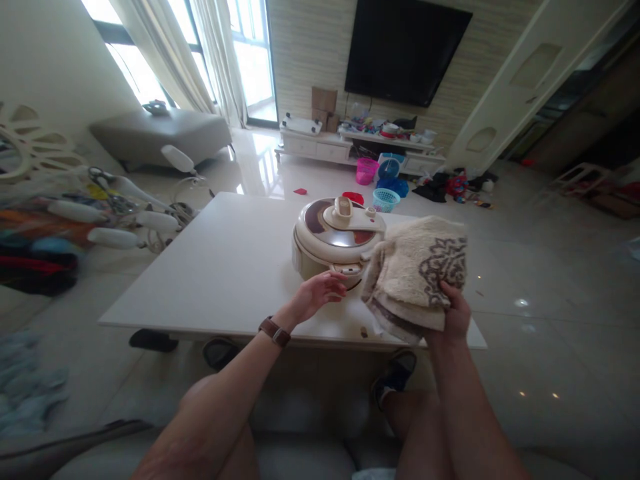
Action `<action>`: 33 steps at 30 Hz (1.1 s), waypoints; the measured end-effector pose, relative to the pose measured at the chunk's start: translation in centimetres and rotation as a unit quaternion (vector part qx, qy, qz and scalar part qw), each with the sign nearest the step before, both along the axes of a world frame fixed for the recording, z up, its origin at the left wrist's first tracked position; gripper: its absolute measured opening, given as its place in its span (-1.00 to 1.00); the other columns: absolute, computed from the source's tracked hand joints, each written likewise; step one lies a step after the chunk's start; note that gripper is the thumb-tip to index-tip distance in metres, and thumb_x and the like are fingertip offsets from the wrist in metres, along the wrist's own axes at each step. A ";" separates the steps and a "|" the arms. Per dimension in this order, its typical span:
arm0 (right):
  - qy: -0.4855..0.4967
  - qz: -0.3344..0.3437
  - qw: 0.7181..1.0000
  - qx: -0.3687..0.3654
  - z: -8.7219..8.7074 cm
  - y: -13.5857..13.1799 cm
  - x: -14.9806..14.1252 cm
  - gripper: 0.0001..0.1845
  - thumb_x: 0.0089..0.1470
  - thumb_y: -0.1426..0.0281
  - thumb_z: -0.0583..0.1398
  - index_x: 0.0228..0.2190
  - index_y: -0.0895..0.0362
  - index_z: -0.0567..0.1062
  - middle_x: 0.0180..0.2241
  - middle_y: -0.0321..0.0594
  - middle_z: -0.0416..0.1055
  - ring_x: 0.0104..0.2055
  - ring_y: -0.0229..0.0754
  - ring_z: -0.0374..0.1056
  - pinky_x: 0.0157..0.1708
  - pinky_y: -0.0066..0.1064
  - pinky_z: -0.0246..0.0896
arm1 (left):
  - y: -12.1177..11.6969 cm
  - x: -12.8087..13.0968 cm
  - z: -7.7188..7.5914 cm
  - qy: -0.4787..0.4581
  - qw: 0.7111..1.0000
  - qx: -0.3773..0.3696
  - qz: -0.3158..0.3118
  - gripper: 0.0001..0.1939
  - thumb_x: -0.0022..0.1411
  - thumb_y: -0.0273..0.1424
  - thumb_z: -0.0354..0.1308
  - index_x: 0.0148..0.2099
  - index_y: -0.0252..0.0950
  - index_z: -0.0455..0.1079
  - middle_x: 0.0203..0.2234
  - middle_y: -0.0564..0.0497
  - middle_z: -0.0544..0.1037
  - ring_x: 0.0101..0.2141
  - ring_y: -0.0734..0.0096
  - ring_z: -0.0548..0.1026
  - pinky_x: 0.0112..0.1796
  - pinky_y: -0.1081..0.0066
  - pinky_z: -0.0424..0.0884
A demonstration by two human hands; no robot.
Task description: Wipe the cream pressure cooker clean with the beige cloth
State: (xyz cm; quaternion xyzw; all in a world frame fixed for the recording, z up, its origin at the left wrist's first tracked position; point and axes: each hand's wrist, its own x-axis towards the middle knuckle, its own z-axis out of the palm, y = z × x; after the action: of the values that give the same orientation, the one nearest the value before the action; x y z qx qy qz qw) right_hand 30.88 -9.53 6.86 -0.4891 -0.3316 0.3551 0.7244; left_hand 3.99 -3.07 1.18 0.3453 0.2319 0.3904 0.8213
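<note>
A cream electric pressure cooker with a brown-and-silver lid stands on the white table. My right hand grips a folded beige towel with a dark brown floral pattern, held up beside the cooker's right side and partly covering it. Whether the towel touches the cooker I cannot tell. My left hand, with a brown watch on its wrist, is in front of the cooker near its front handle. Its fingers are apart, and nothing is in it.
A small dark object lies near the table's front edge. Beyond the table are a pink basket, a light blue basket and a white TV cabinet. At left stand a grey ottoman and white lamp parts.
</note>
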 end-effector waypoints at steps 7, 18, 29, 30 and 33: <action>-0.188 -0.126 0.974 0.004 1.6 3.8 -0.6 -0.81 -0.09 0.28 0.38 -0.39 0.11 0.60 -0.41 -0.25 0.56 -0.36 -0.12 0.49 -0.25 -0.19 0.49 | 1.1 -0.8 0.1 -0.021 0.995 -0.022 0.098 -0.68 0.17 -0.19 0.29 -0.16 -0.33 0.63 -0.34 -0.11 0.61 -0.32 0.29 0.55 -0.22 0.32 0.45; -0.547 0.027 0.836 0.012 -1.9 8.8 -7.6 -0.36 0.02 0.31 0.32 0.18 -0.07 0.53 0.38 -0.20 0.32 0.50 0.25 0.04 0.45 0.18 -0.01 | 2.3 -3.2 0.4 -0.029 0.976 -0.044 0.212 -0.77 0.11 -0.30 0.23 -0.20 -0.30 0.54 -0.44 0.01 0.52 -0.39 0.41 0.50 -0.25 0.37 0.44; -0.273 -0.143 0.946 -0.097 -6.8 6.3 -6.4 -0.55 0.10 0.01 0.24 -0.26 0.13 0.63 -0.20 0.05 0.67 -0.09 0.11 0.57 -0.05 -0.14 0.41 | 3.4 -4.1 0.3 0.040 0.938 -0.042 0.343 -0.76 0.00 -0.32 0.22 -0.22 -0.27 0.42 -0.47 0.08 0.49 -0.45 0.44 0.48 -0.34 0.41 0.38; -0.258 -0.138 0.951 -0.099 -7.8 5.4 -7.1 -0.54 0.11 0.01 0.23 -0.22 0.13 0.63 -0.17 0.03 0.67 -0.06 0.10 0.57 -0.02 -0.14 0.41 | 3.6 -4.1 0.2 0.064 0.924 -0.037 0.376 -0.75 0.00 -0.33 0.22 -0.21 -0.26 0.40 -0.46 0.08 0.49 -0.45 0.43 0.48 -0.35 0.41 0.37; -0.219 -0.113 0.962 -0.117 -10.6 4.0 -8.5 -0.50 0.12 0.01 0.23 -0.09 0.10 0.61 -0.05 -0.01 0.65 0.08 0.05 0.53 0.09 -0.13 0.40 | 4.1 -3.9 -0.5 0.125 0.890 -0.003 0.438 -0.73 0.01 -0.34 0.21 -0.19 -0.23 0.38 -0.41 0.06 0.50 -0.42 0.40 0.50 -0.38 0.41 0.36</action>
State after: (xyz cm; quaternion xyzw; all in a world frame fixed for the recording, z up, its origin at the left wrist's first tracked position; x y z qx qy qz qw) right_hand 22.33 -5.49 -3.75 -0.6705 -0.3812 0.1917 0.6069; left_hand 0.11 1.00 0.72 0.2523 0.4617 0.6633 0.5322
